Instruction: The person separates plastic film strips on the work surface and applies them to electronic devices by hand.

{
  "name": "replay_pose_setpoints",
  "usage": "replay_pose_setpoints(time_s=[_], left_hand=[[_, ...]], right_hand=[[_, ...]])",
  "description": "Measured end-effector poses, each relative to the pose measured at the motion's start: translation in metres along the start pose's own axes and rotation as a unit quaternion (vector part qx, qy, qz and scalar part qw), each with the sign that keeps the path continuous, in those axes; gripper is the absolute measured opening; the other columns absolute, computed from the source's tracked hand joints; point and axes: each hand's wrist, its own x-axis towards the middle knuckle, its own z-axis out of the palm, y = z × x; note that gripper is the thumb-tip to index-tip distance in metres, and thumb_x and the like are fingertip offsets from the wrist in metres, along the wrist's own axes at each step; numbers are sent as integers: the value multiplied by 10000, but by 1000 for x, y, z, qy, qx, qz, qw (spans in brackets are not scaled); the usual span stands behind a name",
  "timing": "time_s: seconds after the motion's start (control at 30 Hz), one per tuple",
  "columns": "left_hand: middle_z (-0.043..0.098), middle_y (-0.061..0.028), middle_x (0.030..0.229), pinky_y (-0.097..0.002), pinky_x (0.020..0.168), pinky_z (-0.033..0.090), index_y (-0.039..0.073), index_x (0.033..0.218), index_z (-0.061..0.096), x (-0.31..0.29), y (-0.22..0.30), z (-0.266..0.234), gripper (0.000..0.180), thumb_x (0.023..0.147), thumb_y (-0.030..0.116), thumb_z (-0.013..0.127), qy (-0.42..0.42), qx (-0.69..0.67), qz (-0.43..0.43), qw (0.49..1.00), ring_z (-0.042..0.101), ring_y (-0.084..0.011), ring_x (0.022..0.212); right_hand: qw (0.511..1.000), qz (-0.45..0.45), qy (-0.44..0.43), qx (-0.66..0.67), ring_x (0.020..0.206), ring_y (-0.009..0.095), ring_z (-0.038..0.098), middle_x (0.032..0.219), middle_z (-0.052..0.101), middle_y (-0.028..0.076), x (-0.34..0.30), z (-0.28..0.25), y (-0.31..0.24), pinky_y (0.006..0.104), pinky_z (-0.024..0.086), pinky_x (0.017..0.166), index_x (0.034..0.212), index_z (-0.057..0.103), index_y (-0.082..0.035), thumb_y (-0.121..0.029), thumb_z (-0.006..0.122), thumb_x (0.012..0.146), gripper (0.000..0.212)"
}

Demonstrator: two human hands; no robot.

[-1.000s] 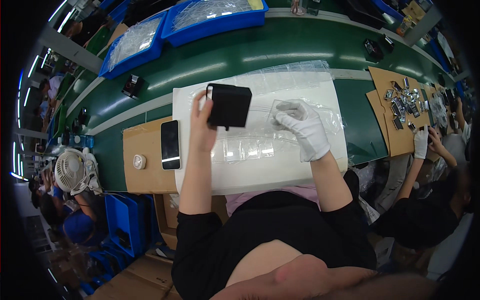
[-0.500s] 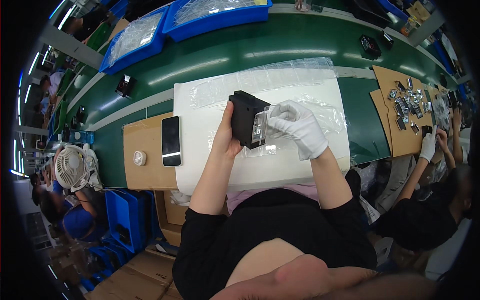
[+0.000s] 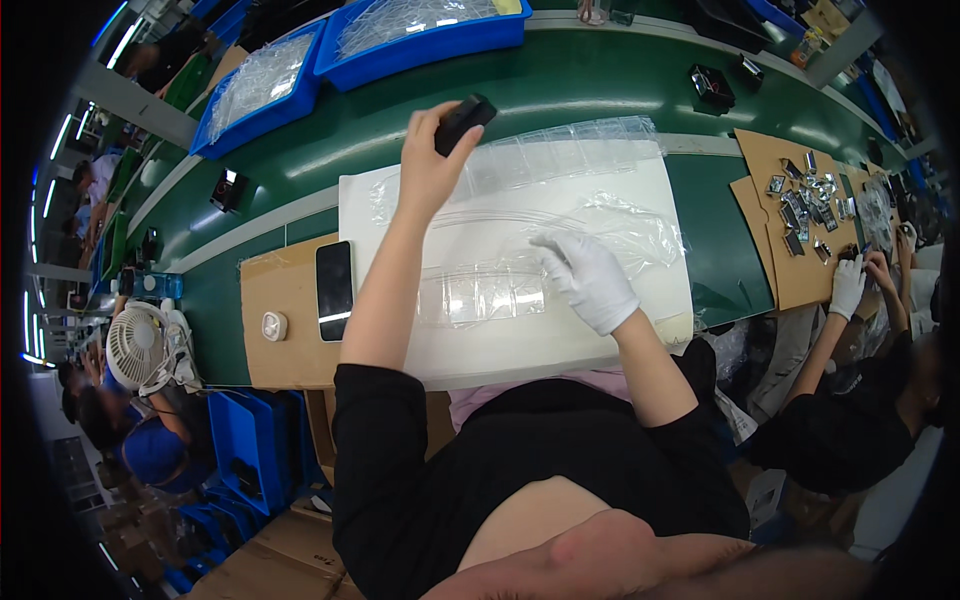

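My bare left hand (image 3: 432, 160) is wrapped round a black box (image 3: 466, 124), held up over the far edge of the white work sheet (image 3: 390, 240). My right hand (image 3: 590, 280), in a white glove, hovers above the sheet with fingers loosely stretched and nothing visible in them. Just left of the glove lies a strip of clear plastic film (image 3: 480, 297) marked off in rectangles. A longer clear strip (image 3: 560, 148) runs along the sheet's far side, and crumpled clear film (image 3: 635, 228) lies at its right.
Left of the sheet, a phone (image 3: 335, 290) and a small white object (image 3: 274, 326) rest on cardboard. Blue trays (image 3: 430, 58) of clear pieces stand at the back. Black boxes (image 3: 228, 190) sit on the green bench. At right, a co-worker's gloved hand (image 3: 848, 288) is beside cardboard with shiny parts.
My left hand has carried the black box up and away, toward the far side. My right hand has come off the clear piece at the box's face and dropped slightly lower.
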Motion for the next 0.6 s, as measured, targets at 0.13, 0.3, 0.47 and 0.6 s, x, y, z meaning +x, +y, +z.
replay_pose_setpoints(time_s=[0.13,0.3,0.47,0.6], left_hand=[[534,-128,1166,-349,946,459,51,1259,567,-3,-28,-2,461,889,243,763,71,261,216,938,515,-281,1084],[609,-78,930,-349,822,486,74,1050,626,-96,16,-15,414,969,480,607,-476,392,3,787,616,-258,847],[601,-69,913,-353,799,481,74,1005,609,-141,-3,-11,261,996,334,591,-324,354,167,861,599,-262,837],[595,-55,902,-343,785,479,82,1006,614,-152,-16,-8,176,990,257,598,-265,310,182,895,595,-251,826]], right_hand=[[998,16,-40,-44,905,275,646,1046,702,120,-13,5,14,340,511,847,1153,680,-17,-237,601,956,305],[991,7,-68,-111,991,293,619,1168,663,149,-30,13,31,364,475,931,1274,627,-32,-319,602,955,430],[978,-74,-25,-195,1104,317,571,1277,600,168,-28,29,29,393,415,1024,1371,549,-40,-401,612,939,567],[964,-35,-21,-264,1162,336,536,1336,557,173,-26,39,29,408,372,1070,1408,502,-40,-442,624,922,643]])
